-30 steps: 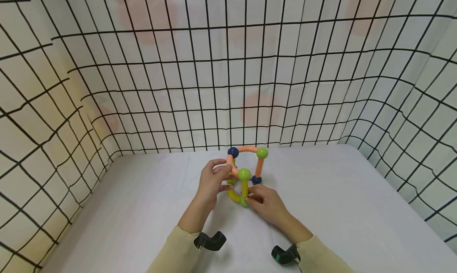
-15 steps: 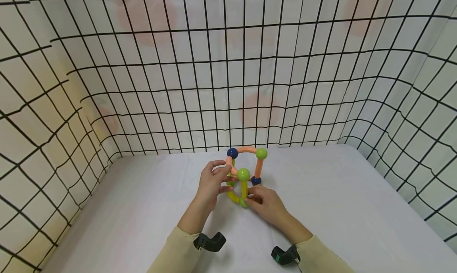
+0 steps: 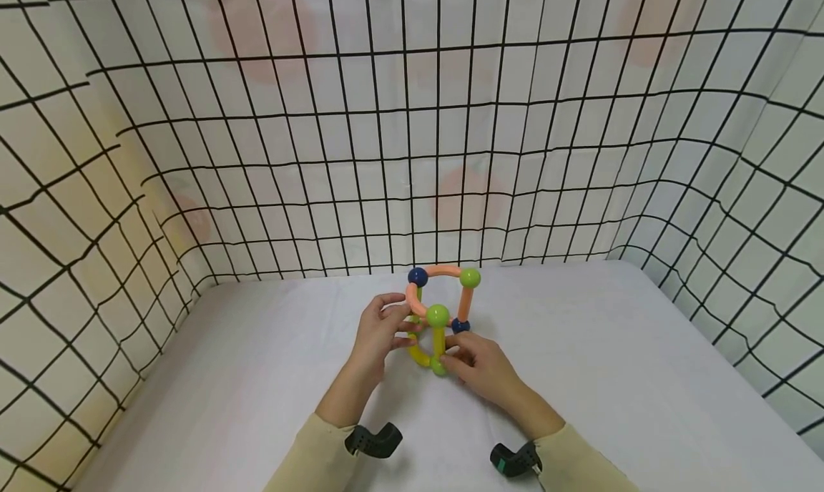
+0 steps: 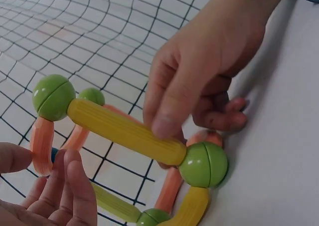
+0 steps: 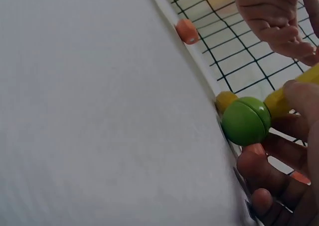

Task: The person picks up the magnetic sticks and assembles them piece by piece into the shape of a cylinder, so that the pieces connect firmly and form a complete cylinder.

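A cube-like frame of rods and balls stands on the white table, between the hands. My left hand pinches a curved orange rod at its upper left; in the left wrist view thumb and fingertips lie on either side of that rod. My right hand pinches the upright yellow rod just above the lower green ball. A larger green ball caps this rod. At the back are a dark blue ball and another green ball. Fingers hide part of the lower left side.
White cloth covers the table around the frame. Black netting rises at the back and both sides, with pale printed sheeting behind it. Dark straps with small devices sit at both wrists, over beige sleeves.
The left hand has shifted slightly down, and more of the curved orange rod shows above its thumb. The right hand keeps its pinch on the yellow rod, almost unmoved.
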`<state>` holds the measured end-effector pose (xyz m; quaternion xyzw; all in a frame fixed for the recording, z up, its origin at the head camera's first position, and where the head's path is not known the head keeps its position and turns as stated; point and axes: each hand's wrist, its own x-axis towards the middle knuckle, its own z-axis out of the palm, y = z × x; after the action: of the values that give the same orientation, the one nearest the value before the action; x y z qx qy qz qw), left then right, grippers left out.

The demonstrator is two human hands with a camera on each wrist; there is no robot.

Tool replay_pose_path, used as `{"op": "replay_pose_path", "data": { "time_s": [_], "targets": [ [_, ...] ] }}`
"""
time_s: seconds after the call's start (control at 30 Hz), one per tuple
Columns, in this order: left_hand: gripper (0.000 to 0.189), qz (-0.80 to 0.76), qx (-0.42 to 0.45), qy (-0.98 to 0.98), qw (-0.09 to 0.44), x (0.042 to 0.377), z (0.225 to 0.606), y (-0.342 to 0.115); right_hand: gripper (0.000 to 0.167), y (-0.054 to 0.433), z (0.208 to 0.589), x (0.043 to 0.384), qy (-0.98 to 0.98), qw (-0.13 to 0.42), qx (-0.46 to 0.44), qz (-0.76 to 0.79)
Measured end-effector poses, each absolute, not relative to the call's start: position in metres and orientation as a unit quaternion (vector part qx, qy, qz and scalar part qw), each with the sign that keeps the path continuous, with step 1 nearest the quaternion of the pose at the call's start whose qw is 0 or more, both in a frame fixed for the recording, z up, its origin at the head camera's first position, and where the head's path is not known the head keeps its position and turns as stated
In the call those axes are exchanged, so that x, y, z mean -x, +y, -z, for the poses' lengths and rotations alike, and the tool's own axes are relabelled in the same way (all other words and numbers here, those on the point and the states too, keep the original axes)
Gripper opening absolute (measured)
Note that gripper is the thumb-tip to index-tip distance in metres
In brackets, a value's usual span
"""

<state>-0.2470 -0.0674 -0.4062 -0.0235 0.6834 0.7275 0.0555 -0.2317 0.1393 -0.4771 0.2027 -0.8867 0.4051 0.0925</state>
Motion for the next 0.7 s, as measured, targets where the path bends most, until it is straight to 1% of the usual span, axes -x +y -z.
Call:
{"op": "replay_pose_path", "data": {
  "time_s": [0.23,0.37,0.43,0.53,0.6,0.7],
  "targets": [
    [0.032,-0.690,0.007,0.721,0.064,0.244,0.412,-0.069,0.010,0.152,0.472,0.237,-0.871,0.122,-0.164,-0.446],
    [0.031,-0.661,-0.019,0.747,0.070,0.241,0.421,-0.070,0.005,0.164,0.472,0.243,-0.881,0.135,-0.108,-0.441],
    [0.031,-0.636,-0.040,0.767,0.071,0.238,0.427,-0.071,0.008,0.170,0.473,0.248,-0.888,0.130,-0.072,-0.436],
    [0.030,-0.590,-0.077,0.801,0.070,0.234,0.438,-0.072,0.018,0.178,0.476,0.255,-0.893,0.109,-0.037,-0.435],
    [0.029,-0.563,-0.100,0.817,0.070,0.233,0.444,-0.073,0.026,0.181,0.477,0.261,-0.893,0.094,-0.038,-0.438],
    [0.031,-0.540,-0.121,0.830,0.070,0.233,0.453,-0.072,0.037,0.181,0.477,0.270,-0.893,0.067,-0.063,-0.441]
  ]
}}
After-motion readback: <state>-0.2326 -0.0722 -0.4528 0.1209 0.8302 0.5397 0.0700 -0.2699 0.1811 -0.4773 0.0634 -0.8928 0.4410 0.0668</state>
